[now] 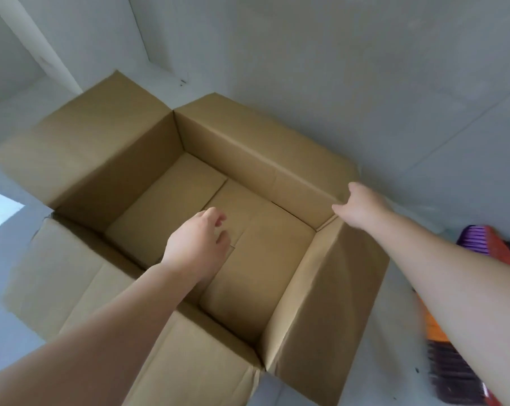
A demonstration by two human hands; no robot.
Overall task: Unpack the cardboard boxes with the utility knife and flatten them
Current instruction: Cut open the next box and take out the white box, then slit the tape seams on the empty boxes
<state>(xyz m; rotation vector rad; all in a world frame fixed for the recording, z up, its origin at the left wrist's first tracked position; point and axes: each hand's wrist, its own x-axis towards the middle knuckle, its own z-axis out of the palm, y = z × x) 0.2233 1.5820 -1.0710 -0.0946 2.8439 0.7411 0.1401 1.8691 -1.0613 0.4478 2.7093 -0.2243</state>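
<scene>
Large brown cardboard box (189, 200) standing open on a pale grey floor (394, 83), all four top flaps folded outward: far-left, far-right, near-left and near-right. Inside, only the bottom flaps, meeting at a seam across the middle.

Left hand (198, 244) reaching in over the near-left edge, hanging above the bottom panel near the seam. Fingers (221, 224) loosely curled and relaxed, holding nothing; contact with the bottom panel impossible to tell.

Right hand (362, 206) stretched out to the right corner of the box, where the far-right wall meets the near-right one. Thumb lying along the top edge, fingers hidden behind the fold of the far-right flap, so apparently gripping the box rim at that corner, though the hold itself largely out of sight.

Box thus directly under the left hand and touching the right, filling the centre of the view.

On the floor to the right, beyond the right forearm, blurred orange, purple and dark bristled things (476, 238), perhaps brushes, too smeared to identify. White wall and corner post at far left.
</scene>
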